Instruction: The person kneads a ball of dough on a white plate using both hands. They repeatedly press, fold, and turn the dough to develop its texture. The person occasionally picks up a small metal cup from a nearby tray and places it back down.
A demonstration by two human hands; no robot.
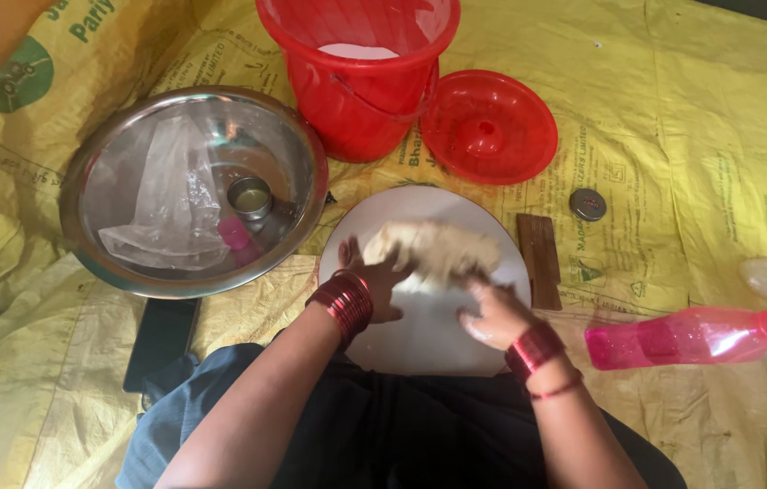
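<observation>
- A lump of pale dough was seen on the round white board, lying on the board's far half.
- The left hand was pressed against the near left side of the dough, fingers curled onto it.
- The right hand was laid at the dough's near right edge, fingers bent and dusted with flour; whether the dough was truly gripped could not be told.
- Red bangles were worn on both wrists.
- A steel basin holding a clear plastic bag and a small steel cup was set left of the board.
- A red bucket and its red lid were placed beyond the board.
- A pink bottle was laid on its side right of the board, and a brown wooden block just beside the board's right rim.
</observation>
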